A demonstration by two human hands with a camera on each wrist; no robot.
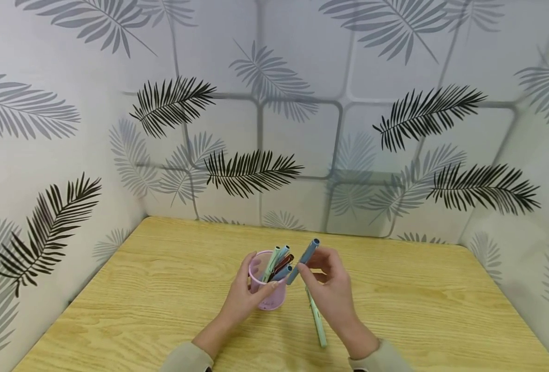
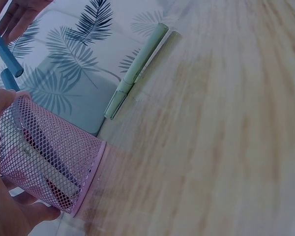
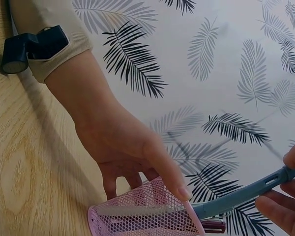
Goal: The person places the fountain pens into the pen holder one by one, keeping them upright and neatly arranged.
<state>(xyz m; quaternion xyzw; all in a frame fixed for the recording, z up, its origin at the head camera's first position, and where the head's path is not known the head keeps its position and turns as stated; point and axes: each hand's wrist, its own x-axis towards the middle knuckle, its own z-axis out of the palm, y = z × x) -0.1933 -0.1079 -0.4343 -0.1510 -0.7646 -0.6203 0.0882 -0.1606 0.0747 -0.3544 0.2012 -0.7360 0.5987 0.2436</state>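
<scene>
In the head view a pink mesh pen cup (image 1: 272,299) stands on the table, my left hand (image 1: 242,298) gripping it with thumb and fingers around its sides. Several pens lean inside it, among them a light green pen (image 1: 270,264) and a dark red pen (image 1: 282,262). My right hand (image 1: 333,284) pinches a blue pen (image 1: 309,254), tilted, its lower end close by the cup's right rim. Another blue pen (image 2: 9,79) sticks out of the cup in the left wrist view, just below the held one. A second light green pen (image 1: 317,321) lies on the table beneath my right hand.
The wood-grain table (image 1: 176,274) extends around both hands. Behind it and along its sides rises a pale wall (image 1: 302,139) with a leaf pattern. A small dark device (image 3: 37,51) sits at my left sleeve cuff in the right wrist view.
</scene>
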